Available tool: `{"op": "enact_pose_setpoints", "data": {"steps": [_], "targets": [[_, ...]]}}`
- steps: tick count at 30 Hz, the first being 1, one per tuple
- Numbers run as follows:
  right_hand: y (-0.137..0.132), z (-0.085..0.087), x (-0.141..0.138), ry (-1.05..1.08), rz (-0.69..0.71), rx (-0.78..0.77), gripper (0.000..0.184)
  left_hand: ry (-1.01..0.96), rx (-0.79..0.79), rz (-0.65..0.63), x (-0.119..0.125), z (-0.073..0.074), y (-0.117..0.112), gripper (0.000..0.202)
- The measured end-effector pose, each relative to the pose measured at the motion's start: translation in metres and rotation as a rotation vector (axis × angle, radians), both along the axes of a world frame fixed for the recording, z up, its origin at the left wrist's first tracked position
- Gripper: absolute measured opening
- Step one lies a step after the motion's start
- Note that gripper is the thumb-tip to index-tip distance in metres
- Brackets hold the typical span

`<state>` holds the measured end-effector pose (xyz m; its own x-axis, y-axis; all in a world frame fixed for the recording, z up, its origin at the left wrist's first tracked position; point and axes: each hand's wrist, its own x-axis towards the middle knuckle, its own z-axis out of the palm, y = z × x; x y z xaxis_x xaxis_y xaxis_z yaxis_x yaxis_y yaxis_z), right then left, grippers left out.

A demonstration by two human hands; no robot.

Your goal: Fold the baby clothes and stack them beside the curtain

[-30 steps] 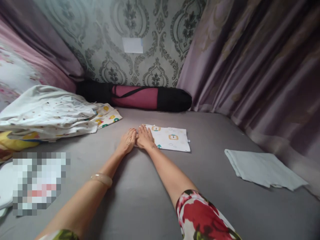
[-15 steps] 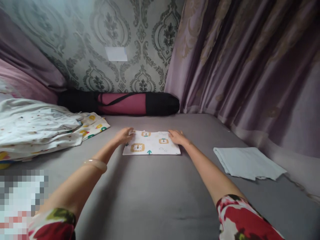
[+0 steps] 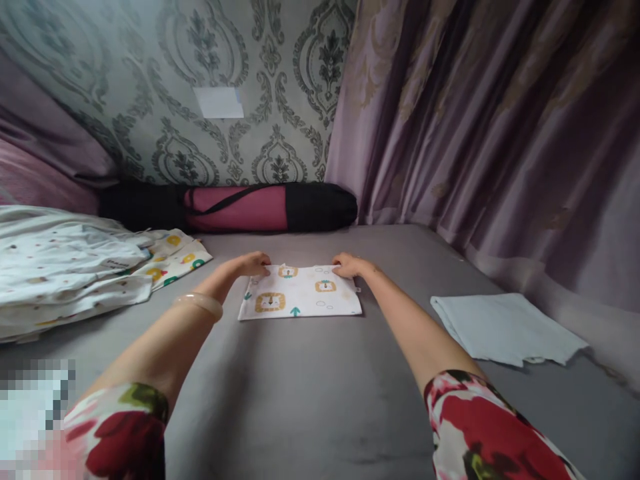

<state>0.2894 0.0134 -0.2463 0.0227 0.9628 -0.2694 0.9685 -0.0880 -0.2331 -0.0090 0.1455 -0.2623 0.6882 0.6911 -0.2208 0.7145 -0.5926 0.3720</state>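
Note:
A white folded cloth [image 3: 307, 300] printed with orange lion faces and green arrows lies flat on the grey bed sheet [image 3: 300, 387]. My left hand [image 3: 254, 263] pinches its far left corner, fingers closed on the edge. At the far right corner my right hand [image 3: 347, 265] grips the same cloth, its fingers curled over the edge. Parts of the fingertips are hidden behind the cloth's far edge. A small tag sticks out at the cloth's right side.
A pale blue folded cloth [image 3: 505, 327] lies to the right. On the left is a heap of white patterned fabric [image 3: 65, 267]. A long black and maroon bag [image 3: 237, 208] rests against the wall, and purple curtains [image 3: 475, 133] hang along the right.
Both hands have shifted to the cloth's far corners and now pinch them. The cloth appears slightly nearer, and the view has turned a little to the right.

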Motion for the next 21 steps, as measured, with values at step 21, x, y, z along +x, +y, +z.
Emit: {"op": "enact_pose_setpoints", "data": {"steps": [21], "targets": [[-0.100,0.085,-0.003,0.312,0.159,0.636,0.017,-0.495,0.113,0.057,-0.050,0.120,-0.112,0.051]]}}
